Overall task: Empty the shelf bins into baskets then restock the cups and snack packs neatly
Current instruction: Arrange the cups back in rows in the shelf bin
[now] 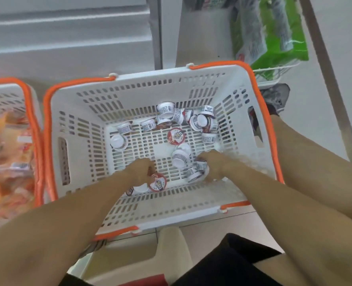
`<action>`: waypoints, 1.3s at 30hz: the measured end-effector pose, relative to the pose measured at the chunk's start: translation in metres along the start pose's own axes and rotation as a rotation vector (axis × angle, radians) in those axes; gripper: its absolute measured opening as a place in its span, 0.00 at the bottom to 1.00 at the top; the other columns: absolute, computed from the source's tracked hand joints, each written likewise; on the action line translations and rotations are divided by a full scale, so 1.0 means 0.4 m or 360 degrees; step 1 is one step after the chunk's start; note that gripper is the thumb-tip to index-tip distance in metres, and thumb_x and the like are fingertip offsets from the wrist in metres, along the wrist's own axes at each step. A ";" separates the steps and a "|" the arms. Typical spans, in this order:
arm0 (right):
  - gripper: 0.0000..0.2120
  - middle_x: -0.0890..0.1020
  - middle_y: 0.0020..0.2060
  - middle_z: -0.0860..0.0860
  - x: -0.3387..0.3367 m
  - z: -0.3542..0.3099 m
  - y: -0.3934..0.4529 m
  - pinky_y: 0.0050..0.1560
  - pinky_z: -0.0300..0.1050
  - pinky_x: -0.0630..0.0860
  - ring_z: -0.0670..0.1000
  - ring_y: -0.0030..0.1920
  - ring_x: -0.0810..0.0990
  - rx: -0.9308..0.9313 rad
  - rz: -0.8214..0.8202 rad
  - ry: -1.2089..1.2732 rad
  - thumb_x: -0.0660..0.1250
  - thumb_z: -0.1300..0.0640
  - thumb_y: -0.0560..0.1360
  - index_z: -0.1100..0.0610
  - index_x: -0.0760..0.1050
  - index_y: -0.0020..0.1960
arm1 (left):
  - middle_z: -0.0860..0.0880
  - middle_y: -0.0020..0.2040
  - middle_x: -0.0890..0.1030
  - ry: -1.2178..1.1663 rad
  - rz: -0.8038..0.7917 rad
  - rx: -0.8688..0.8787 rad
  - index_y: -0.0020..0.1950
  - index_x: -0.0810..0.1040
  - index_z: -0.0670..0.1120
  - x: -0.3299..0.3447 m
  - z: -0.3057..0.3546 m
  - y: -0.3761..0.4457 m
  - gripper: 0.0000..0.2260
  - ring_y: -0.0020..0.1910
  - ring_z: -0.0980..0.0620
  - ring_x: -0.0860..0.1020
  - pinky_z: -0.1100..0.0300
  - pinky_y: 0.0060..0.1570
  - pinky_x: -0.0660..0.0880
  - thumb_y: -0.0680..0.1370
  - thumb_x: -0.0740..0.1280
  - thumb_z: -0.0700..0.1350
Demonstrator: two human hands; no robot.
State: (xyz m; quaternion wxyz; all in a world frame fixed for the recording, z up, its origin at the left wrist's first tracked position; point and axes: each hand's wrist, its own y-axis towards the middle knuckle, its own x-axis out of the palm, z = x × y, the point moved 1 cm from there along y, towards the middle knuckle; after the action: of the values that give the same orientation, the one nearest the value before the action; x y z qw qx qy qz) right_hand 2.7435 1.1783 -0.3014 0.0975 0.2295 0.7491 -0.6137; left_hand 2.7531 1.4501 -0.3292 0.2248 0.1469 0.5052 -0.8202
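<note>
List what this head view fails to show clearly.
- Left hand: fingers curl downward out of sight, grip on the red-lidded cup unclear.
- Right hand: fingertips motion-blurred among cups.
- Left basket: cut by the frame edge, contents blurred.
- Cup labels: too small to read.

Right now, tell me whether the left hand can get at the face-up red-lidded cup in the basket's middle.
Probably yes: the red-lidded cup lies uncovered on the basket floor, beyond the left hand, with nothing between.

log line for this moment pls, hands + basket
phase: picking cups from basket | left hand: grips red-lid cup | right hand: grips cups | white basket: loose cups | left basket: snack packs
</note>
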 end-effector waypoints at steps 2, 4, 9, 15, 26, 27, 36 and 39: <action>0.41 0.70 0.73 0.54 0.001 -0.020 -0.003 0.68 0.48 0.71 0.56 0.71 0.72 -0.0019 0.0048 0.0115 0.80 0.54 0.68 0.53 0.66 0.77 | 0.47 0.43 0.79 -0.0241 0.0107 -0.0030 0.47 0.78 0.44 0.011 -0.013 -0.019 0.06 0.43 0.49 0.78 0.61 0.43 0.74 0.75 0.74 0.41; 0.39 0.73 0.72 0.52 0.014 -0.045 -0.003 0.69 0.49 0.70 0.55 0.70 0.73 -0.0057 0.0029 0.0334 0.80 0.52 0.69 0.54 0.68 0.76 | 0.42 0.46 0.81 -0.0417 0.0174 -0.0019 0.42 0.74 0.46 0.019 -0.016 -0.033 0.09 0.47 0.43 0.80 0.51 0.51 0.77 0.76 0.74 0.41; 0.36 0.77 0.63 0.52 0.041 -0.122 0.001 0.60 0.47 0.75 0.54 0.59 0.78 -0.0125 -0.0005 0.0682 0.81 0.61 0.67 0.55 0.71 0.72 | 0.43 0.44 0.79 -0.0750 0.0381 -0.0047 0.45 0.73 0.46 0.013 -0.025 -0.063 0.09 0.41 0.47 0.77 0.51 0.46 0.76 0.76 0.73 0.40; 0.33 0.75 0.65 0.54 0.042 -0.159 0.001 0.58 0.45 0.73 0.53 0.57 0.76 -0.0093 0.0011 0.0797 0.77 0.52 0.73 0.54 0.68 0.73 | 0.51 0.42 0.76 -0.0761 0.0211 -0.0115 0.63 0.72 0.47 0.004 -0.008 -0.066 0.12 0.38 0.55 0.74 0.65 0.36 0.70 0.80 0.66 0.42; 0.14 0.82 0.55 0.56 0.024 -0.108 -0.020 0.51 0.56 0.83 0.57 0.54 0.84 0.0147 -0.0138 0.1140 0.75 0.53 0.75 0.57 0.78 0.57 | 0.52 0.45 0.72 -0.0133 0.0080 -0.0034 0.48 0.69 0.52 0.032 0.059 -0.027 0.15 0.45 0.50 0.71 0.56 0.45 0.70 0.74 0.74 0.55; 0.14 0.83 0.56 0.56 0.021 -0.109 -0.021 0.51 0.55 0.83 0.57 0.56 0.83 0.0136 -0.0168 0.1142 0.76 0.53 0.74 0.57 0.78 0.56 | 0.53 0.43 0.72 -0.0193 0.0076 -0.0030 0.47 0.69 0.52 0.029 0.059 -0.023 0.16 0.44 0.51 0.71 0.58 0.41 0.68 0.73 0.75 0.53; 0.21 0.84 0.53 0.53 0.016 -0.103 -0.032 0.45 0.48 0.82 0.52 0.50 0.83 0.0043 -0.0332 0.1226 0.80 0.55 0.69 0.60 0.79 0.58 | 0.51 0.52 0.79 -0.0482 -0.0043 0.0031 0.59 0.73 0.47 0.048 0.049 -0.019 0.22 0.51 0.51 0.78 0.61 0.50 0.73 0.70 0.79 0.45; 0.22 0.83 0.56 0.55 0.012 -0.106 -0.037 0.47 0.52 0.83 0.54 0.53 0.83 0.0055 -0.0339 0.1209 0.80 0.59 0.69 0.60 0.78 0.60 | 0.50 0.56 0.80 -0.0393 -0.0170 0.0032 0.64 0.75 0.45 0.042 0.059 -0.017 0.25 0.54 0.51 0.78 0.61 0.53 0.73 0.71 0.79 0.47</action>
State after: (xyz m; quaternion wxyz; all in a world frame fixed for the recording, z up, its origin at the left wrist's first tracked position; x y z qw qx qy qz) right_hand 2.7383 1.2180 -0.2808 -0.2547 0.3629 0.7410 -0.5044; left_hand 2.7347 1.4279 -0.3212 0.2398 0.0198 0.4725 -0.8478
